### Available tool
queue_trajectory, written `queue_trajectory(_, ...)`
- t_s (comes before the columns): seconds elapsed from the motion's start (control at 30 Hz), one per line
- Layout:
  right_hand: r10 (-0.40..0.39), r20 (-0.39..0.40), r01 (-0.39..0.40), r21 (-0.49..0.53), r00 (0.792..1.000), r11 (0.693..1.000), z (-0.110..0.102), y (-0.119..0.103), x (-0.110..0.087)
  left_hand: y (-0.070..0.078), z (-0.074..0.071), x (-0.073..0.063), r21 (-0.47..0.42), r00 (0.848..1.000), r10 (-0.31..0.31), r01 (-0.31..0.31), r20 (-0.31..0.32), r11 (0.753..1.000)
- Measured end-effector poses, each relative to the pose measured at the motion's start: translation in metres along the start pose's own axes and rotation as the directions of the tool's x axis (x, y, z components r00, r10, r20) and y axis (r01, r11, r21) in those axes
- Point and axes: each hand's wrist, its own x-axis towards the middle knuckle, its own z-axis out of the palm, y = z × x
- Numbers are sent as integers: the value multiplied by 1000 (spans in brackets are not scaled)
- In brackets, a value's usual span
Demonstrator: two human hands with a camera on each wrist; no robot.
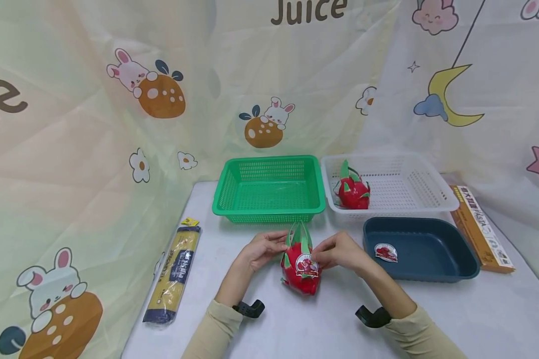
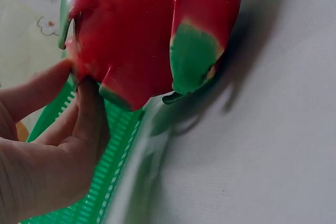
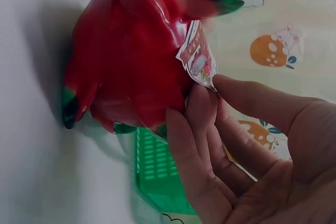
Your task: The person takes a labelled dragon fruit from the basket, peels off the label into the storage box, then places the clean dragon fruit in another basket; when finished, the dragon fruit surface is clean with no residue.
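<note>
A red dragon fruit (image 1: 299, 279) with green leaf tips lies on the white table in front of me. My left hand (image 1: 264, 249) pinches one of its scales between thumb and fingers at its upper left side. A round-topped label (image 1: 306, 265) with a dragon fruit picture sits on the fruit's upper face. Between thumb and index finger, my right hand (image 1: 341, 253) pinches the edge of that label, its other fingertips against the fruit. In the right wrist view, the label (image 3: 201, 59) stands partly away from the red skin.
Behind the hands stand a green basket (image 1: 269, 218) and a white basket (image 1: 413, 212) holding another dragon fruit (image 1: 354, 193). A dark blue tray (image 1: 426, 254) with a loose label (image 1: 386, 253) sits at right, beside a pasta box (image 1: 482, 229). Bagged spaghetti (image 1: 172, 274) lies at left.
</note>
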Motion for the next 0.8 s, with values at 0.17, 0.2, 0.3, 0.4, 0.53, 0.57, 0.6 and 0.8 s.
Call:
queue_trajectory(0.17, 11, -10, -11, -5, 1000, 1000, 1, 1, 0, -2, -1, 1, -5, 1000, 14, -14, 13, 1000)
queue_trajectory(0.2, 14, -10, -14, -4, 1000, 1000, 0, 1, 0, -3, -2, 2, -9, 1000, 18, -18, 12, 1000)
queue_trajectory(0.3, 22, 4, -22, 1, 1000, 1000, -1, 0, 1, -4, -2, 3, -18, 999, 31, -31, 10, 999)
queue_trajectory(0.4, 30, 16, -31, 14, 999, 999, -3, -1, 1, -5, -3, 3, -34, 1000, 28, -28, -3, 999)
queue_trajectory(0.53, 36, 43, -39, 77, 998, 996, -6, -1, 3, -6, -3, 4, -46, 999, 30, -31, -23, 998)
queue_trajectory(0.57, 36, 54, -41, 96, 998, 995, -6, 0, 3, -6, -3, 4, -46, 999, 33, -34, -24, 998)
queue_trajectory(0.6, 35, 68, -42, 117, 997, 992, -7, 1, 4, -7, -4, 4, -45, 999, 36, -37, -25, 998)
queue_trajectory(0.8, 59, 131, -86, 211, 990, 974, -10, 10, 12, -8, -5, 6, -47, 999, 38, -39, -23, 998)
